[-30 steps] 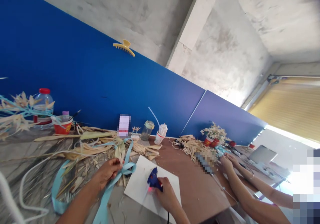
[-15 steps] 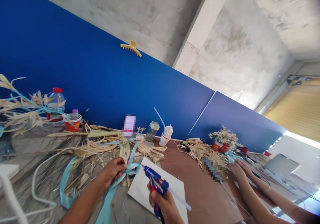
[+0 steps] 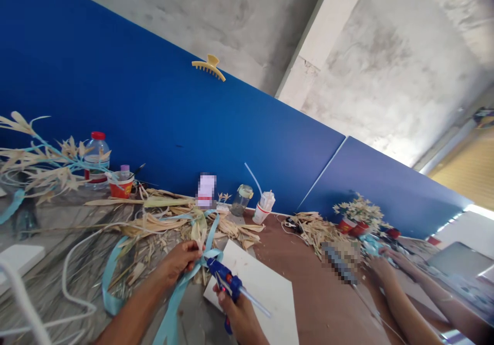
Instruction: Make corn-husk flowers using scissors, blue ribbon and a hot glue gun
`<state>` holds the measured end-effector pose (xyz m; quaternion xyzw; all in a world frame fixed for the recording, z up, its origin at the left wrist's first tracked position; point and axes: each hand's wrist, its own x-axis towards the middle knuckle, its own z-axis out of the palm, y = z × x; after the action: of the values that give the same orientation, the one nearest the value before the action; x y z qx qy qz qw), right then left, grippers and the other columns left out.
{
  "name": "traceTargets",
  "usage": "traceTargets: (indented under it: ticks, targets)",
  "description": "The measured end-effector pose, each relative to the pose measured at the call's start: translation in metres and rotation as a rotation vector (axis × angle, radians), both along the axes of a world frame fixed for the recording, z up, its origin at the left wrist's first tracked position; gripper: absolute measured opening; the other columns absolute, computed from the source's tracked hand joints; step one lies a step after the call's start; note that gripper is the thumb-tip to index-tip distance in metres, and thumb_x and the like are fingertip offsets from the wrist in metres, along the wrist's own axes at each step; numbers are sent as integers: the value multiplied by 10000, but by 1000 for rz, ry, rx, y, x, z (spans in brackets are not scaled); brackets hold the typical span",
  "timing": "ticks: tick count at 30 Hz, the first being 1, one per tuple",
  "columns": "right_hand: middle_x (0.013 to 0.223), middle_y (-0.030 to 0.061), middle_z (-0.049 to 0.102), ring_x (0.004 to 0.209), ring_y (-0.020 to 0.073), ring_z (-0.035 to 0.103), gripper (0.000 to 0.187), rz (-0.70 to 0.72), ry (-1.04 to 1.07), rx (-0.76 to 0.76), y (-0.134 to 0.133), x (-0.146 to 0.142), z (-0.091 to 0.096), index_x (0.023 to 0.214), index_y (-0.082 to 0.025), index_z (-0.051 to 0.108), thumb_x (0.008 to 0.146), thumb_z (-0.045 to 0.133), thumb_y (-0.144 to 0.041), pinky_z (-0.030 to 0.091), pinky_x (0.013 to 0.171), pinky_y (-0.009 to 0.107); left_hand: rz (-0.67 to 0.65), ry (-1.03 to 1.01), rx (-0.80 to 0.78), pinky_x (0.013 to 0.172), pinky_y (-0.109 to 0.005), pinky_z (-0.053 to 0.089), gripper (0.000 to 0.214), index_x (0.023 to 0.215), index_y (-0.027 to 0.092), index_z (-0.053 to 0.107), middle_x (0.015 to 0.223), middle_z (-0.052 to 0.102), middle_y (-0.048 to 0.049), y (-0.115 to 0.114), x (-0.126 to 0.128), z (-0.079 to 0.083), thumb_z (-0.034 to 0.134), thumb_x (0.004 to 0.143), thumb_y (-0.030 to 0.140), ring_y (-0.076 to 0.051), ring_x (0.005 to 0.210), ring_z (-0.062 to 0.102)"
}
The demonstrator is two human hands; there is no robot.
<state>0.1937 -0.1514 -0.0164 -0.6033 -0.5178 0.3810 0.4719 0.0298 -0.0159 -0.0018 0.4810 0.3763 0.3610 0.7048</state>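
Observation:
My left hand is closed, pinching a light blue ribbon together with a pale dried husk piece above the table. My right hand grips a blue glue gun, its nozzle pointing up-left and almost touching the ribbon beside my left fingers. A clear glue stick juts out of the gun's back. Below the gun lies a white sheet on the table.
Dried husks litter the table in front of the blue partition. A water bottle, red cup, glass jar and white bottle stand along it. Another person's arms work at the right beside a husk flower pot. White cord loops at left.
My right hand lifted the glue gun off the white sheet and swung its nozzle up-left to the ribbon in my left hand. The view shifted slightly right.

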Motion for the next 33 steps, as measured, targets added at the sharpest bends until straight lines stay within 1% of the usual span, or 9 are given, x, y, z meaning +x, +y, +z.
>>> traceTargets:
  ticks: [5, 9, 14, 16, 19, 24, 28, 33]
  targets:
    - [787, 69, 633, 704, 206, 542, 593, 56, -40, 3, 2, -4, 11, 924, -168, 700, 716, 543, -701, 446, 682, 327, -5, 0, 0, 395, -194, 177, 308, 708, 143, 631, 487, 499, 72, -1, -1, 3, 764, 511, 338, -35, 355, 323]
    - [812, 73, 653, 739, 227, 567, 528, 61, -50, 32, 4, -9, 19, 898, -179, 690, 725, 560, -661, 457, 710, 333, -7, -7, -15, 390, -189, 185, 316, 707, 143, 624, 475, 492, 77, 0, 0, 0, 771, 506, 338, -29, 347, 318]
    - [825, 71, 662, 779, 233, 584, 455, 67, -113, 39, 1, -8, 16, 893, -182, 673, 776, 544, -602, 468, 727, 324, -6, -15, -23, 385, -192, 174, 321, 720, 143, 623, 478, 491, 79, 2, -1, -1, 767, 504, 332, -29, 340, 321]
    - [836, 73, 662, 795, 230, 586, 463, 63, -142, 42, -2, -7, 16, 909, -173, 665, 787, 532, -599, 470, 741, 318, -3, -8, -14, 384, -194, 167, 324, 721, 142, 622, 478, 490, 80, 2, -1, 0, 759, 503, 339, -31, 340, 321]
    - [853, 71, 658, 788, 217, 588, 495, 54, -156, 25, -4, -8, 22, 944, -162, 652, 791, 512, -612, 475, 742, 308, 0, 11, -2, 386, -197, 155, 327, 717, 149, 612, 481, 495, 81, 2, -2, 1, 754, 500, 349, -32, 340, 320]
    - [831, 70, 651, 778, 220, 591, 520, 61, -154, 12, 1, -12, 31, 903, -156, 641, 767, 512, -642, 481, 737, 319, -9, 35, 7, 391, -197, 157, 361, 747, 139, 620, 475, 482, 81, 2, -1, 0, 748, 506, 376, -34, 345, 316]
    - [845, 82, 660, 810, 240, 600, 519, 63, -175, 8, 1, -12, 29, 906, -157, 647, 782, 491, -637, 479, 752, 336, 11, 38, 17, 394, -191, 178, 337, 698, 138, 607, 483, 480, 82, 2, -2, 0, 743, 498, 372, -30, 356, 322]
    - [871, 91, 672, 835, 250, 609, 521, 72, -165, 31, 0, -11, 27, 939, -153, 652, 798, 487, -627, 479, 762, 344, 19, 38, 11, 387, -192, 139, 347, 719, 138, 615, 473, 493, 80, 2, -2, 1, 741, 491, 368, -31, 344, 321]
